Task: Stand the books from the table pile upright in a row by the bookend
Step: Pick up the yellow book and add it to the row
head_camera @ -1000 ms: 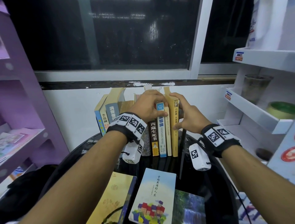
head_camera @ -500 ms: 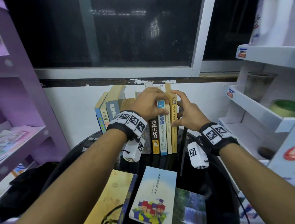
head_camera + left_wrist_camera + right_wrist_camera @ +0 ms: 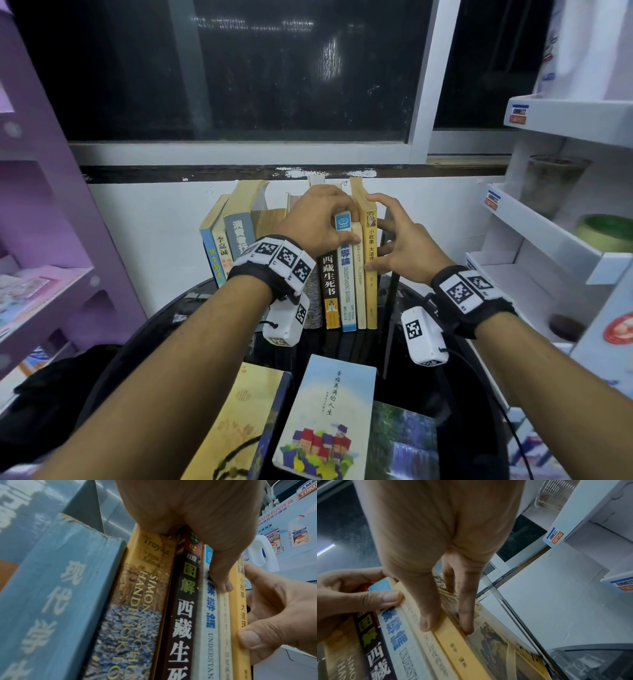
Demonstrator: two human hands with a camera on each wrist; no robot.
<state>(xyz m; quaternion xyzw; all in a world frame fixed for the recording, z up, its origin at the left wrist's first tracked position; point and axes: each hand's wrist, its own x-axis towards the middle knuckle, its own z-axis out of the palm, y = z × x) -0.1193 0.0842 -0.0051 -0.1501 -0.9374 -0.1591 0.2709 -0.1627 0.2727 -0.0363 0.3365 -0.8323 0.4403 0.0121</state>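
While both hands stay on the upright row at the back of the bench, little has changed since a second ago: the right hand has loosened, its fingers now spread more and less flat against the yellow book at the row's right end. Its thumb rests on that spine and its straight fingers lie along the cover, as the right wrist view shows. The left hand curls over the tops of the middle books as before, thumb pressed on the white book whose spine reads "UNDERSTANDING BUSINESS". Beside it stands the dark book, lettered 西藏生死书, then a spine reading "SIMON … HANDBOOK", "Troyka, Fifth Edition". The yellow book reads 小故事 大道理. A thin dark bookend stands just right of the row. Three books lie flat nearer the camera, the middle one titled 幸福美满的人生. Shelf tags read "AMMELTZ YOKOYOKO".
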